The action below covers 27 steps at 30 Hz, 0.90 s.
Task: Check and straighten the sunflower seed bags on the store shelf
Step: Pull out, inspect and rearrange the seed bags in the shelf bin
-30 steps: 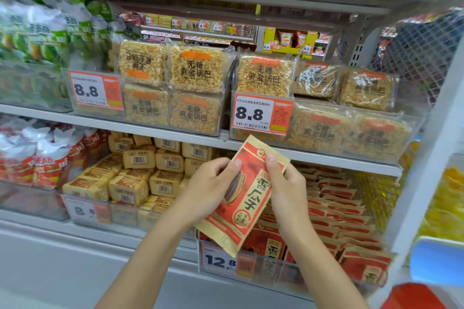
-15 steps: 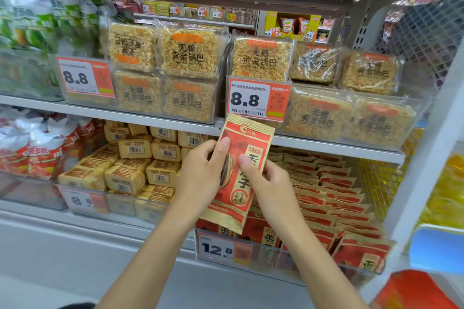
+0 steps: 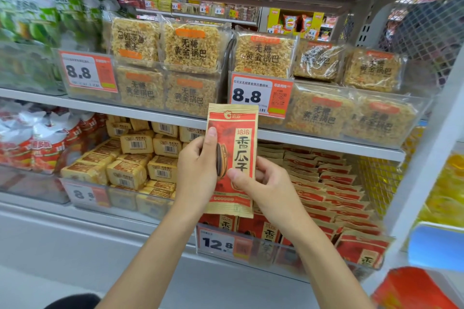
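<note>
Left of the centre of the frame, yellow packs [image 3: 130, 165] lie in their place and no hand touches them. Just right of them, the left hand [image 3: 198, 170] grips the left edge of the bag [image 3: 242, 150]: the thumb lies on the front and the other fingers are behind. The bag is in the air at the centre of the frame, in front of the shelf board [image 3: 313, 142], and its top corner covers a part of the 8.8 tag [image 3: 261, 95]. One second ago it was tilted with its top to the right; now it stands upright with the front toward the camera. The right hand [image 3: 266, 188] pinches its lower right part, thumb on the front. Lower right, the other bags [image 3: 326, 183] lie in overlapping rows in the tray [image 3: 288, 251] behind the 12.8 tag [image 3: 217, 243]. I judge that the check is in progress, because the print is now easy to read. The bag is not yet back in the tray.
</note>
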Each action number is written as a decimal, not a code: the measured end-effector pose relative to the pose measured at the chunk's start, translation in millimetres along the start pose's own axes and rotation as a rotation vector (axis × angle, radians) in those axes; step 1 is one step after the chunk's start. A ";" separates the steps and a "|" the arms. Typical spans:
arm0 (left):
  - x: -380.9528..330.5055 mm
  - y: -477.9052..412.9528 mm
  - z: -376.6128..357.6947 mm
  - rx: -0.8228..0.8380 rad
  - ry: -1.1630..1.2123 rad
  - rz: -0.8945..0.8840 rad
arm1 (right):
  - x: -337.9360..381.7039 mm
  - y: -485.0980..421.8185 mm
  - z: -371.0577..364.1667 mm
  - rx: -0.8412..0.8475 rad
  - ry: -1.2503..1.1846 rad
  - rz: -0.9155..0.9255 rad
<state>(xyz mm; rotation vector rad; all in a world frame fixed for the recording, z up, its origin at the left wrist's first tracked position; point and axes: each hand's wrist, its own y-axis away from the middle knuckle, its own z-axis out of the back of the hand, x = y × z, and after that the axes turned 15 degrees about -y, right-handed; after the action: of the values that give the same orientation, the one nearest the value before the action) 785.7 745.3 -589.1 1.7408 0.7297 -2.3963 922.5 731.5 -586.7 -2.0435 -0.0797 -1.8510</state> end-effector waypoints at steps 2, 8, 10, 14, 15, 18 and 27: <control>-3.3 0.8 1.0 0.017 0.023 0.015 | -0.8 0.5 -0.5 0.000 -0.018 0.020; -11.1 4.8 4.6 0.029 0.128 0.086 | 0.8 3.2 4.3 0.108 -0.051 -0.003; -14.0 5.5 6.3 0.049 0.201 0.130 | 0.9 3.7 4.6 0.137 -0.044 -0.017; -9.5 4.6 5.6 -0.107 0.037 -0.034 | -0.2 4.7 5.8 0.099 -0.003 0.059; -9.5 3.7 8.0 -0.189 -0.061 -0.103 | 0.0 5.4 5.1 0.077 0.028 0.085; -13.8 5.0 13.9 -0.220 -0.229 -0.258 | -0.5 7.6 0.6 -0.025 0.059 0.213; -39.4 14.5 26.2 0.089 0.160 -0.168 | 4.0 10.1 -7.0 -0.035 0.052 0.320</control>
<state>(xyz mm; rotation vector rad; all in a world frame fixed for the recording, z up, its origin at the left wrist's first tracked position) 781.5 713.4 -551.5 2.0006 0.8313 -2.4517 919.4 719.1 -584.9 -1.8984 0.2793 -1.7127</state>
